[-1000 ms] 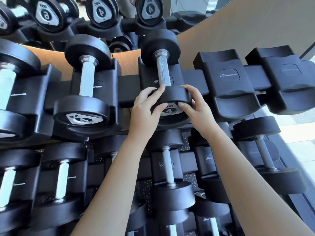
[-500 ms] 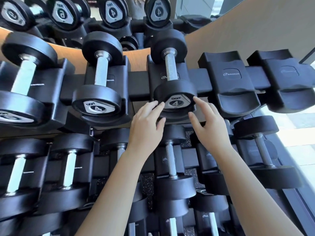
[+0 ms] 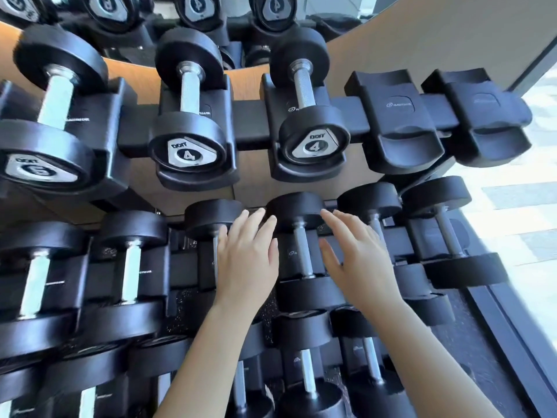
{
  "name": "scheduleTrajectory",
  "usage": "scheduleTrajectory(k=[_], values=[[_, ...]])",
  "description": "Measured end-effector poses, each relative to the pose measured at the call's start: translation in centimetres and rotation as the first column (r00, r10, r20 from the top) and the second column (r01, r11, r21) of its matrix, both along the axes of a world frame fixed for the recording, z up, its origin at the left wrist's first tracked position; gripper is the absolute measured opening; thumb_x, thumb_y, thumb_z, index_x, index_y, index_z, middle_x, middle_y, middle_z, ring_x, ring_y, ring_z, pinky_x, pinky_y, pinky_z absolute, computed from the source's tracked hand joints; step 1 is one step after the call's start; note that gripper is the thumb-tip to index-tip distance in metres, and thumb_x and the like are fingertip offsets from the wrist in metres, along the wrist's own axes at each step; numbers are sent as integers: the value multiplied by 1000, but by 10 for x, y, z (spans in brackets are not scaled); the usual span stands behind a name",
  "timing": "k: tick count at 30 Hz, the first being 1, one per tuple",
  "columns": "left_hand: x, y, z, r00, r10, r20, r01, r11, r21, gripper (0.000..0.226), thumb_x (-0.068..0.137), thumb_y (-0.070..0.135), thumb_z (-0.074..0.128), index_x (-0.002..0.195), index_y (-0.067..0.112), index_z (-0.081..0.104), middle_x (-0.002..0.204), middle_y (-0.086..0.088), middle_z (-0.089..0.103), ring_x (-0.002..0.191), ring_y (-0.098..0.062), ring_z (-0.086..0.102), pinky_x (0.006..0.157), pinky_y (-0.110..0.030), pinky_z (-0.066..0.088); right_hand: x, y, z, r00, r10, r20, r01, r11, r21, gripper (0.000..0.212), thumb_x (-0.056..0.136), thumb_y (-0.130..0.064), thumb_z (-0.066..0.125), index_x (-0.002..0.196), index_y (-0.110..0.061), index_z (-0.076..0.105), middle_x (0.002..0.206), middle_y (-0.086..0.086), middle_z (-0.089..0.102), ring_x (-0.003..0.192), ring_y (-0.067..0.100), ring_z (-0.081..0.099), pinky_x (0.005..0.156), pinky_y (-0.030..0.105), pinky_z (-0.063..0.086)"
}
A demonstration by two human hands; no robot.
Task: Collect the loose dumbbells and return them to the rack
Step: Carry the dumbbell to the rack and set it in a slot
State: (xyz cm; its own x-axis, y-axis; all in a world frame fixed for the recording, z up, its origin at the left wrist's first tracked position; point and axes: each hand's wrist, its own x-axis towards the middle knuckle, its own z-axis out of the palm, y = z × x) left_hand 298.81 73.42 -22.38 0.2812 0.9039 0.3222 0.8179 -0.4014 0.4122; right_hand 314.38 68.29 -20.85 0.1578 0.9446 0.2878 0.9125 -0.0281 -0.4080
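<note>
A black dumbbell marked 4 (image 3: 313,140) rests in its cradle on the top row of the rack (image 3: 250,122), beside another 4 dumbbell (image 3: 188,150). Both my hands hover below it, in front of the middle row. My left hand (image 3: 245,260) is open with fingers spread, over a middle-row dumbbell (image 3: 298,251). My right hand (image 3: 358,260) is open too, just right of that dumbbell's handle. Neither hand holds anything.
Two bare black cradles (image 3: 401,122) (image 3: 485,116) sit at the right end of the top row. A larger dumbbell (image 3: 45,146) fills the top left. Lower rows hold several dumbbells. A mirror (image 3: 180,13) runs above, and bright floor (image 3: 527,206) lies to the right.
Both hands let go of the 4 dumbbell, now seated in its cradle, and dropped down to the middle row with fingers open. The view has moved closer.
</note>
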Motion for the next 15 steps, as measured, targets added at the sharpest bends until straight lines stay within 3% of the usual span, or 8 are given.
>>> scheduleTrajectory(k=[3,15], values=[[-7,-16,-7,1000,8,-4,-8,1000,-15,35,75,5,69,109,8,64,117,-11,63,113,-31,55,94,-59,37,-12,-15,-4,1000,16,9,-16,1000,-18,42,83,-12,64,124,-8,56,118,13,62,111,33,58,93,51,46],[-7,-78,-10,986,163,-15,-164,985,-45,35,76,3,68,110,6,63,119,-14,61,115,-32,53,94,-59,37,-18,-49,-19,980,191,49,-189,981,-53,43,81,-19,67,122,-13,58,119,13,62,114,33,57,94,57,42]])
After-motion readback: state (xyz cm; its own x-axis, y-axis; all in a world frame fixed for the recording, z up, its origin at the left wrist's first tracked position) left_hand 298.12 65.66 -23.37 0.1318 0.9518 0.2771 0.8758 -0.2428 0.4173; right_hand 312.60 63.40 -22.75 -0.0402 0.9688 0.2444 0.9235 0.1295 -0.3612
